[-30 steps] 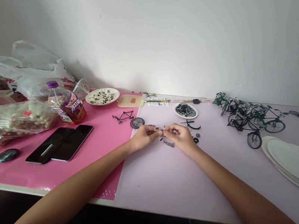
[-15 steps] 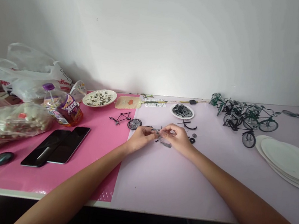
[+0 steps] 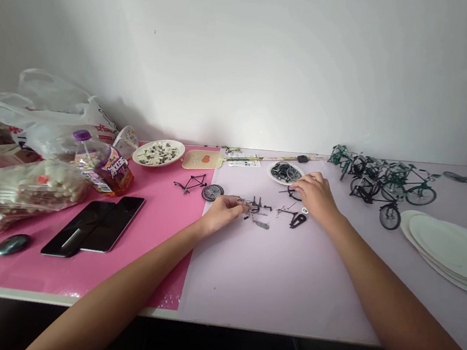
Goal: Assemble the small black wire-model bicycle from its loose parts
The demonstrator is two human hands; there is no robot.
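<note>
My left hand (image 3: 222,215) pinches a thin grey model bicycle part (image 3: 250,208) between thumb and fingertips, just over the table. A small grey slatted piece (image 3: 261,225) shows at its lower end. To the right, my right hand (image 3: 317,197) has its fingers bent down beside the small plate (image 3: 272,177) of black parts. Its fingertips meet a curved black part (image 3: 293,194); whether they grip it is hard to see. Between the hands lie a black chain-guard-like piece (image 3: 298,221) and other thin black parts. Left of my left hand are a spoked wheel (image 3: 212,193) and a black bicycle frame (image 3: 190,183).
Several assembled model bicycles (image 3: 413,188) stand at the back right, near stacked white plates (image 3: 452,248). On the left are two phones (image 3: 113,224), a mouse (image 3: 12,244), a drink bottle (image 3: 104,169), plastic bags (image 3: 55,123) and a plate of pale pieces (image 3: 159,153).
My right hand has left the grey part and moved right and away from me, beside the small plate. My left hand stays in place holding the part. The view has shifted slightly.
</note>
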